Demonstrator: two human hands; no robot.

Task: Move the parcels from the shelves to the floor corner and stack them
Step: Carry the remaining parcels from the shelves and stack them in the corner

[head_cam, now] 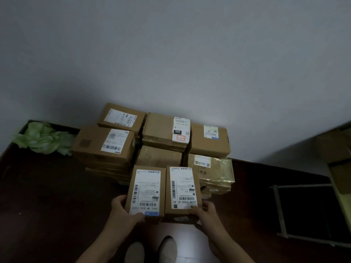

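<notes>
My left hand (121,207) grips the near left edge of a small cardboard box (146,194), fingers curled round its side and thumb lying across the bottom of its white label. My right hand (207,213) grips the near right corner of a second box (181,190) in the same way. The two boxes sit side by side, long edges touching, labels up. A brown edge shows under the second box, but I cannot tell whether the pair rests on it or hangs in my grip.

Just beyond them is the pile of parcels (163,130), brown boxes in several layers pushed against the grey wall (190,54), with a parcel in yellowish wrap (218,169) at its right. The pile stands on the dark floor (47,196). Crumpled green plastic (43,138) lies to its left by the wall. A grey metal frame (281,211) lies well apart on the right. My pale shoes (167,247) show below, between my forearms.
</notes>
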